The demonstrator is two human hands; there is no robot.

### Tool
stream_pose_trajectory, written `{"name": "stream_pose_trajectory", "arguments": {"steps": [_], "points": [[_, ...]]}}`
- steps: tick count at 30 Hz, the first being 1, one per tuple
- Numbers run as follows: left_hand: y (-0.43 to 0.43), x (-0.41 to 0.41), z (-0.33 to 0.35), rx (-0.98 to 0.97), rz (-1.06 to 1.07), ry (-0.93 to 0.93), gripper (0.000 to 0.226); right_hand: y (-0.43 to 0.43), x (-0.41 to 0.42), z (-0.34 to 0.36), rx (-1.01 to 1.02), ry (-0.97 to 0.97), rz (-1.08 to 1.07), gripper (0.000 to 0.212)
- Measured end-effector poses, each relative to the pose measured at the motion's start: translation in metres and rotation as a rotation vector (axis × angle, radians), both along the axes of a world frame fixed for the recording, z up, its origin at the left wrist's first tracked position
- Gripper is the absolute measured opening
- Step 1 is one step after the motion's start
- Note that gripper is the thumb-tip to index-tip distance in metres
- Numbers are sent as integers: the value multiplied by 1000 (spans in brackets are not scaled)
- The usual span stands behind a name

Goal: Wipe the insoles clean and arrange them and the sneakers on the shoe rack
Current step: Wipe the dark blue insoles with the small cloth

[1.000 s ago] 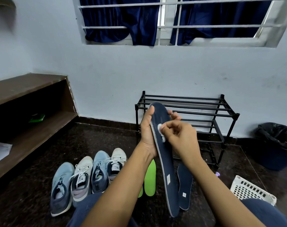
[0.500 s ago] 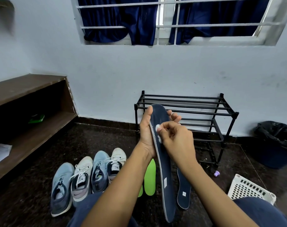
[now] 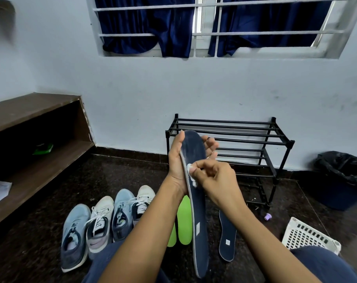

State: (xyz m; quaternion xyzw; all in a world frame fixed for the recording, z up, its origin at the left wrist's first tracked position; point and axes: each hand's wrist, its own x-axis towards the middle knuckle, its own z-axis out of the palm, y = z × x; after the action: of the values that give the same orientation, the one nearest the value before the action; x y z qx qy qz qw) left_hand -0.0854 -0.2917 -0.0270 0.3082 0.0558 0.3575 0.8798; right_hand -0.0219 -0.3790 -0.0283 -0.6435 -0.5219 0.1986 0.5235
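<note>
My left hand (image 3: 176,162) grips a long navy insole (image 3: 198,217) upright by its toe end, thumb on the near edge and fingers behind. My right hand (image 3: 212,178) pinches a small white wipe (image 3: 191,174) and presses it on the insole's face. A second navy insole (image 3: 226,237) lies on the floor to the right. Two green insoles (image 3: 183,221) lie behind my left forearm. Several sneakers (image 3: 98,223), blue and white, stand in a row at lower left. The black shoe rack (image 3: 255,139) stands against the wall with nothing on it.
A brown wooden shelf unit (image 3: 37,139) runs along the left. A white perforated basket (image 3: 308,237) sits at lower right, a dark bin with a black bag (image 3: 343,180) beyond it. A small purple cap (image 3: 267,217) lies near the rack's foot. My knees fill the bottom edge.
My right hand with the wipe has slid a little down the insole face from near the toe. The left hand keeps the same hold.
</note>
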Motion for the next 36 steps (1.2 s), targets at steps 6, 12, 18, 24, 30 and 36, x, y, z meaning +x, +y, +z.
{"name": "stream_pose_trajectory", "arguments": {"steps": [6, 12, 18, 24, 30, 36], "points": [[-14, 6, 0, -27, -11, 58, 47, 11, 10, 1, 86, -293, -326, 12], [4, 0, -4, 19, 22, 40, 74, 2, -2, -5, 4, -79, -46, 8], [-11, 5, -4, 0, 7, 114, 42, 14, 11, 0, 77, -338, -324, 11], [0, -1, 1, 1, 62, 127, 44, 7, 2, -5, 11, -86, -71, 6], [-11, 6, -4, -32, 4, 130, 40, 16, 16, -2, 94, -290, -270, 11], [-3, 3, -4, -22, 39, 161, 39, 10, 6, -8, 49, -223, -198, 6]]}}
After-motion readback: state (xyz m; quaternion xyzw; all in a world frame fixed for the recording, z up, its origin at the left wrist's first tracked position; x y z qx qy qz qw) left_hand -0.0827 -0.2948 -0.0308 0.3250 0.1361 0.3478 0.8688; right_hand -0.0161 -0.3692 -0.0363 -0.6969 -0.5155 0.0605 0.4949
